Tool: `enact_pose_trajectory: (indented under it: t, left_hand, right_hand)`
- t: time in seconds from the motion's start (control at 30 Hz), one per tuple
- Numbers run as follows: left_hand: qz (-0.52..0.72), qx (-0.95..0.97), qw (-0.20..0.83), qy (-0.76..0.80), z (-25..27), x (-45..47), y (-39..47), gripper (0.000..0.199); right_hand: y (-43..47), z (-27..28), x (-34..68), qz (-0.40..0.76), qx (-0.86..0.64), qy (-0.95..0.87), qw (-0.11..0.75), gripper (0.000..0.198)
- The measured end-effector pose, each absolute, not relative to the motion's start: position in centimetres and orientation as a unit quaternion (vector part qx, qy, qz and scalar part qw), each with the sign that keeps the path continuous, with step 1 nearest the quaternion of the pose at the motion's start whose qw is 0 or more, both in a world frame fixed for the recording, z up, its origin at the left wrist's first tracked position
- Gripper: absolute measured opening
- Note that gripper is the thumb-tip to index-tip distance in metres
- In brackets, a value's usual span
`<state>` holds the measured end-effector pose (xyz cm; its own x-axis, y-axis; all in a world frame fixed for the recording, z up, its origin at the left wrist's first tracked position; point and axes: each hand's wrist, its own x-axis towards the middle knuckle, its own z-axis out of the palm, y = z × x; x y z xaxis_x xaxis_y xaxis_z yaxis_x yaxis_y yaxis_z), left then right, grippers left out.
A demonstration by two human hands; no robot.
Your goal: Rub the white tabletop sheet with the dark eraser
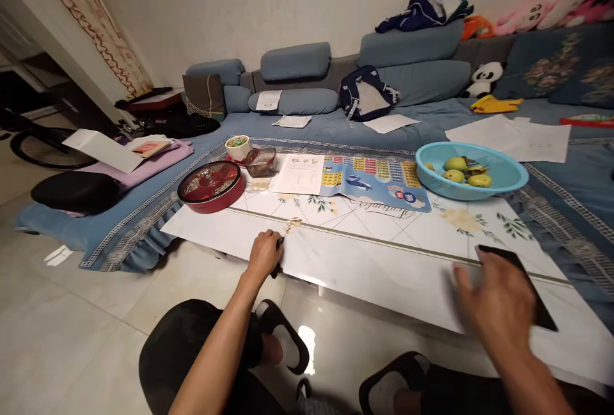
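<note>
My left hand [265,253] is at the table's front edge, its fingers closed around a small black object [276,270] that mostly hides inside the grip. Just beyond it on the white table lies a little cluster of pale gold pieces [291,224]. To the right, my right hand [501,300] is blurred by motion, with thumb and forefinger apart. It is over a flat black rectangular slab [540,303], like a tablet, and covers part of it. Whether the hand touches the slab, I cannot tell.
At the table's back stand a red round divided box [211,204], a clear ribbed container [261,162], a potted succulent [238,146] and a blue basket [499,188] of green fruit. Printed paper [300,175] and a whale poster [378,185] lie between them. A blue sofa [297,137] is behind.
</note>
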<state>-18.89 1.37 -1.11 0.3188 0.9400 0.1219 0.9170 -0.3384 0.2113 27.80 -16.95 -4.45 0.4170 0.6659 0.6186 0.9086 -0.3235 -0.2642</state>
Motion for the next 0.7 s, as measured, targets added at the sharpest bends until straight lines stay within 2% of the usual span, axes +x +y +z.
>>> enact_pose_trajectory:
  t: [0.17,0.23,0.33,0.43,0.6,0.7]
  left_hand:
    - [0.141,0.886,0.149,0.416,-0.5,-17.4,3.8,0.024]
    - [0.167,0.879,0.169,0.413,-0.6,-18.8,4.3,0.023]
    - [0.179,0.805,0.116,0.554,-0.2,-21.5,6.1,0.026]
    - [0.136,0.741,0.051,0.655,0.1,-21.7,8.2,0.032]
    - [0.119,0.786,0.046,0.605,-1.0,-15.1,7.3,0.025]
    - [0.158,0.828,0.095,0.529,-2.1,-11.9,4.9,0.027]
  right_hand:
    - [-14.5,-5.9,20.1,-0.111,-0.739,-0.574,0.335,0.048]
    - [-14.0,-6.9,19.1,-0.084,-0.75,-0.559,0.344,0.045]
    - [-13.9,-7.8,19.3,-0.07,-0.759,-0.544,0.351,0.041]
    - [-13.9,-8.0,19.7,-0.072,-0.755,-0.559,0.335,0.038]
    - [-13.8,-7.9,19.4,-0.074,-0.761,-0.555,0.328,0.036]
    - [-13.8,-8.0,19.4,-0.081,-0.756,-0.554,0.339,0.034]
